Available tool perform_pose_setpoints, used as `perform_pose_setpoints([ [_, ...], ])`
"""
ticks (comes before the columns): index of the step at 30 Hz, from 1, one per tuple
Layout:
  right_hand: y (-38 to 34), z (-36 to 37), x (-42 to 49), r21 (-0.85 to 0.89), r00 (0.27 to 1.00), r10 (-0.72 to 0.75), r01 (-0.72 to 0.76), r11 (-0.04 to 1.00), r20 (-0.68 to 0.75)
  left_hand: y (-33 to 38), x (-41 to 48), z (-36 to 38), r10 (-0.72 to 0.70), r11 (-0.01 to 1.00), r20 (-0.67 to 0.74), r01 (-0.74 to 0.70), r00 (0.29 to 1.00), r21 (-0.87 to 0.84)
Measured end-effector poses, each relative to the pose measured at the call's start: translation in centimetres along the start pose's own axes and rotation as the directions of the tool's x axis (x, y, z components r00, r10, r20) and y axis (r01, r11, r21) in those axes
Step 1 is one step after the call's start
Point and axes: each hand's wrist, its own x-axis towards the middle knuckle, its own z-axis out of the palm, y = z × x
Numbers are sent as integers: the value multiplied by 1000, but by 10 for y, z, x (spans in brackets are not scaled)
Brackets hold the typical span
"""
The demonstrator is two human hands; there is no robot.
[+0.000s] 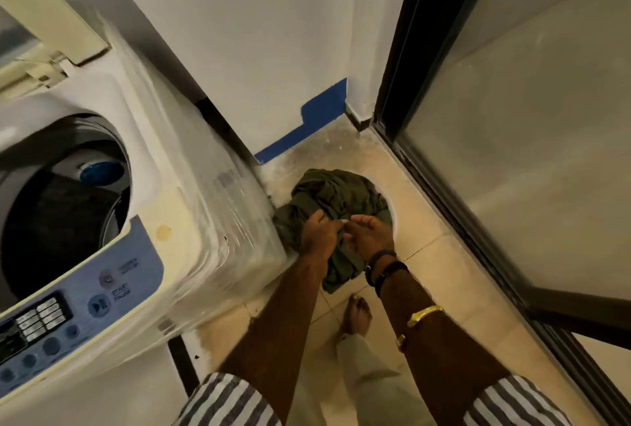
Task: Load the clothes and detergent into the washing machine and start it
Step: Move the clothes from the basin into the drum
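Your left hand (321, 237) and right hand (370, 237) meet over the crumpled olive-green cloth garment (327, 193). The fingers (329, 228) of both are curled narrow, gripping a fold of it between them. The garment lies heaped on the beige tiled floor (444, 272), just beside the white top-loading washing machine (191, 220), whose drum stands uncovered

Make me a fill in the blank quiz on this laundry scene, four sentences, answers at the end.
1. The left hand and right hand grip ___ clothes lying on the floor.
2. The washing machine stands on the person's ___ side.
3. Its lid is ___.
4. A gold bangle circles the ___ forearm.
Answers: green; left; open; right.
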Motion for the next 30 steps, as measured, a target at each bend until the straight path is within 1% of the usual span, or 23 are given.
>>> perform_pose_setpoints([
  [1,4,-1,8,1,1000,9,-9,1000,2,-4,5,2,-1,1000,5,1,1000,6],
  [4,22,-3,37,-80,1000,-7,5,997,-27,-16,32,9,-14,1000,11,14,1000,17],
  [6,32,-4,51,-72,998,20,-24,997,-52,-27,50,12,-23,1000,7,23,1000,16],
  [9,47,-5,74,-217,995,-21,-1,976,-98,-51,77,15,-12,998,6,12,1000,54],
  [11,58,-6,86,-262,997,-35,15,965,-71,-75,100,15,-6,996,-20,8,1000,87],
  [15,84,-5,108,-302,1000,4,-4,953,0,-112,132,16,-4,994,-54,10,999,111],
  [18,97,-1,124,-408,995,17,25,912,99,-118,138,15,36,992,-51,-30,998,120],
  [19,100,0,130,-406,990,57,2,914,133,-118,138,15,38,994,-48,-33,998,109],
  [22,101,8,143,-243,958,186,-131,961,218,-120,136,12,35,998,-46,-32,998,61],
  [24,99,14,144,-170,943,225,-186,968,247,-121,132,8,30,999,-49,-30,998,14],
  [25,98,16,145,-162,948,203,-167,973,244,-121,128,6,19,1000,-52,-19,998,0],
  [26,96,17,143,-186,962,178,-140,973,206,-120,124,5,15,1000,-57,-16,998,-13],
  [28,96,14,141,-260,991,118,-97,961,67,-116,113,1,20,999,-64,-23,998,-43],
  [30,96,3,135,-280,995,79,-91,956,-55,-116,106,0,20,996,-85,-28,996,-89],
])
